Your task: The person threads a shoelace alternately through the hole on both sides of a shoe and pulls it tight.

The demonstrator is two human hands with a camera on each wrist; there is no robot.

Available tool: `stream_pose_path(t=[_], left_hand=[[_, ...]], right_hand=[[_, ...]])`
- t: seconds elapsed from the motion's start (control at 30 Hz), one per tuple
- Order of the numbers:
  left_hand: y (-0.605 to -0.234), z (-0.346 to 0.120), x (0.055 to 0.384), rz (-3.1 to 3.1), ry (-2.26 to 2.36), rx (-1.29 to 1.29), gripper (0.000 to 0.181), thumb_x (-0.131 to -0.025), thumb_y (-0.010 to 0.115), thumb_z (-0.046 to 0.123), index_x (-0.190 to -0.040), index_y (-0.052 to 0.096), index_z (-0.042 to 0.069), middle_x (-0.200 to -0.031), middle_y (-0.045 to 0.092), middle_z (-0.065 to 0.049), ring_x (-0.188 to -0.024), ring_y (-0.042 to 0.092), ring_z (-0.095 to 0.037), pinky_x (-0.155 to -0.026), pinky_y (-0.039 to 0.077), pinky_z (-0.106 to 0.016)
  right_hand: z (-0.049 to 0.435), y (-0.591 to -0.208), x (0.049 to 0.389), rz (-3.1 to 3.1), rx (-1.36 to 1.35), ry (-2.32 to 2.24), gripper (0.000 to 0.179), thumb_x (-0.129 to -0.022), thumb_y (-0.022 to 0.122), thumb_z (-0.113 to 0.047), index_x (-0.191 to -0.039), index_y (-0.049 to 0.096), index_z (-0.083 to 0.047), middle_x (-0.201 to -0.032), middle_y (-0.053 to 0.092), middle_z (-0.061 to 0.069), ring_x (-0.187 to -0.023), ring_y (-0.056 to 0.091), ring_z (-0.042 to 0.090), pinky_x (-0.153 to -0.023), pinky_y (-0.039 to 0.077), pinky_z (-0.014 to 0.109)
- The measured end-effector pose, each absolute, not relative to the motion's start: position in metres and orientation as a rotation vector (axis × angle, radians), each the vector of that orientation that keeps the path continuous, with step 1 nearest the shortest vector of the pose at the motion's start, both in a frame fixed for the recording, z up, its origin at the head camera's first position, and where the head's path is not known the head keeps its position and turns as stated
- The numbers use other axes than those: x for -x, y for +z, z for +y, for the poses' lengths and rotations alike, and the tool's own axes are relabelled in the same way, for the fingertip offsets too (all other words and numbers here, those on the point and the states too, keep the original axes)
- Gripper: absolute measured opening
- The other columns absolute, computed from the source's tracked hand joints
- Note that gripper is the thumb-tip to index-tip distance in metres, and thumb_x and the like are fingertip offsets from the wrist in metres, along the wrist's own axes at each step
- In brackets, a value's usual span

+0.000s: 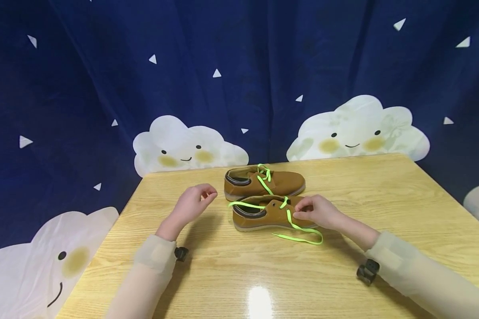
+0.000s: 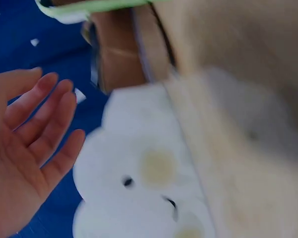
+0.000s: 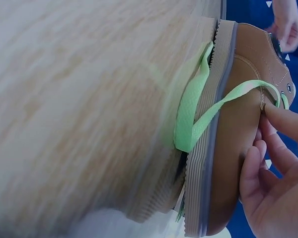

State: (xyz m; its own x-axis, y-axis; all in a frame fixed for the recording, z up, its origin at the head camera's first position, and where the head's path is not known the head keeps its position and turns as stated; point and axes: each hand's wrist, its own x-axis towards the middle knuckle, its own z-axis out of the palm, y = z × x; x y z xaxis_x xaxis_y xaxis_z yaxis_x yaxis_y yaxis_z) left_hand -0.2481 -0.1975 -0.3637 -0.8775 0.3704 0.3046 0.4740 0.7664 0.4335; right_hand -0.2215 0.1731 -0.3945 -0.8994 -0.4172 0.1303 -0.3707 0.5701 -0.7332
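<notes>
A brown lace-up shoe (image 1: 273, 218) lies on the table with its toe to the right. Near its toe, my right hand (image 1: 318, 212) grips the upper, thumb and fingers curled against the leather (image 3: 227, 168). One end of its neon green shoelace (image 1: 303, 240) loops down onto the table on the near side. The other end lies over the heel opening. My left hand (image 1: 193, 201) is held above the table, left of the heels, fingers loosely bent around nothing; the left wrist view shows the same hand (image 2: 27, 144) bare.
A second brown shoe (image 1: 287, 181), with its green lace tied in a bow, stands just behind the first. The wooden table (image 1: 223, 274) ends at a dark blue curtain (image 1: 239, 88) printed with white clouds.
</notes>
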Motion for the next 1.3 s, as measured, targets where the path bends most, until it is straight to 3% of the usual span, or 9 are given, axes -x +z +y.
stream_pose_path(t=[0.3, 0.5, 0.63, 0.9, 1.13, 1.3], left_hand=[[-0.343, -0.124, 0.261, -2.535, -1.057, 0.922, 0.011, -0.095, 0.064, 0.01, -0.099, 0.07, 0.002, -0.092, 0.069, -0.004, -0.082, 0.063, -0.017, -0.077, 0.053, -0.039], [-0.355, -0.088, 0.268, -2.6, -1.261, 1.037, 0.015, -0.096, 0.064, 0.015, -0.108, 0.069, 0.007, -0.098, 0.067, 0.001, -0.093, 0.062, -0.014, -0.085, 0.05, -0.038], [-0.367, -0.08, 0.27, -2.674, -1.333, 1.051, 0.022, -0.097, 0.062, 0.019, -0.113, 0.067, 0.005, -0.101, 0.067, 0.002, -0.096, 0.061, -0.012, -0.085, 0.049, -0.031], [-0.372, -0.078, 0.276, -2.687, -1.351, 1.141, 0.023, -0.093, 0.066, 0.009, -0.113, 0.067, -0.001, -0.107, 0.068, -0.013, -0.096, 0.063, -0.014, -0.081, 0.05, -0.024], [-0.374, -0.075, 0.278, -2.762, -1.276, 1.085, 0.014, -0.094, 0.066, 0.013, -0.104, 0.074, 0.006, -0.098, 0.071, -0.001, -0.084, 0.065, -0.005, -0.075, 0.051, -0.021], [-0.376, -0.074, 0.28, -2.745, -1.249, 1.072, 0.013, -0.094, 0.066, 0.015, -0.101, 0.075, 0.008, -0.095, 0.072, 0.001, -0.083, 0.065, -0.005, -0.076, 0.051, -0.02]], right_hand=[[0.173, -0.397, 0.22, 2.731, 0.667, -1.259, 0.008, -0.085, 0.074, -0.011, -0.085, 0.071, -0.004, -0.082, 0.064, -0.001, -0.068, 0.049, 0.012, -0.06, 0.041, 0.025], [0.172, -0.399, 0.22, 2.727, 0.666, -1.272, 0.009, -0.085, 0.074, -0.011, -0.087, 0.071, -0.003, -0.084, 0.065, 0.0, -0.07, 0.051, 0.012, -0.061, 0.043, 0.025], [0.17, -0.4, 0.221, 2.723, 0.67, -1.271, 0.01, -0.086, 0.074, -0.012, -0.087, 0.072, -0.003, -0.085, 0.066, 0.0, -0.07, 0.051, 0.012, -0.061, 0.043, 0.025], [0.171, -0.396, 0.221, 2.726, 0.683, -1.278, 0.01, -0.086, 0.074, -0.013, -0.088, 0.071, -0.004, -0.086, 0.066, 0.001, -0.074, 0.055, 0.012, -0.064, 0.045, 0.025], [0.172, -0.396, 0.221, 2.729, 0.682, -1.274, 0.009, -0.086, 0.074, -0.013, -0.086, 0.071, -0.005, -0.084, 0.065, 0.0, -0.07, 0.053, 0.01, -0.061, 0.043, 0.024], [0.174, -0.399, 0.223, 2.731, 0.67, -1.269, 0.008, -0.086, 0.074, -0.012, -0.087, 0.071, -0.004, -0.084, 0.065, 0.0, -0.07, 0.054, 0.01, -0.062, 0.045, 0.025]])
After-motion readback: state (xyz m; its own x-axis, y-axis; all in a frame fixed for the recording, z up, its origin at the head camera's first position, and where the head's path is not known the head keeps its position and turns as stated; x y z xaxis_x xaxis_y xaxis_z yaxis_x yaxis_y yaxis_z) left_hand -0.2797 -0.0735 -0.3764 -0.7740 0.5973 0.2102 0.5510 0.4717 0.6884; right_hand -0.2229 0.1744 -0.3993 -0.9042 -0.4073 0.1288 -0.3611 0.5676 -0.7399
